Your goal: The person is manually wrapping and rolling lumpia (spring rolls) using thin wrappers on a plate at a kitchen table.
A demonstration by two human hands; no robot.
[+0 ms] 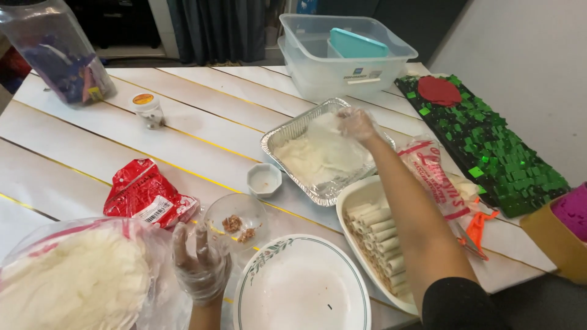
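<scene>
While the foil tray (293, 131) of white wrappers sits mid-table, my gloved right hand (356, 124) pinches one wrapper (324, 153) in it. My gloved left hand (200, 264), fingers spread and empty, hovers at the near edge beside the small glass bowl (235, 214)

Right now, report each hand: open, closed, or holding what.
Left hand: gloved, open, fingers spread, holding nothing, beside the glass bowl.
Right hand: gloved, closed on a white wrapper sheet over the foil tray.

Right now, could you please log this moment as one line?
right hand: touching wrappers in foil tray | left hand: open, beside glass bowl | white plate: bare
</scene>
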